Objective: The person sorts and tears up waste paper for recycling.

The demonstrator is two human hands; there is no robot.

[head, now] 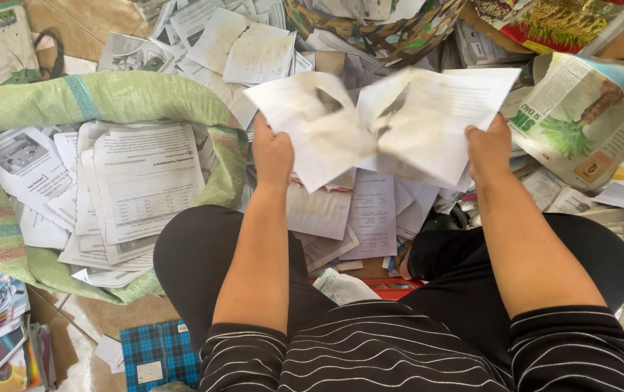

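Head view, left hand and right hand each gripping blurred, possibly torn paper sheets, fingers hidden

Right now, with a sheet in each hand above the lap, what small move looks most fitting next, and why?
Probably swing the left hand and its sheet leftward over the green sack. The sack lies open just left of that hand, already holding a stack of similar printed sheets. The right hand grips a second sheet, which could follow.
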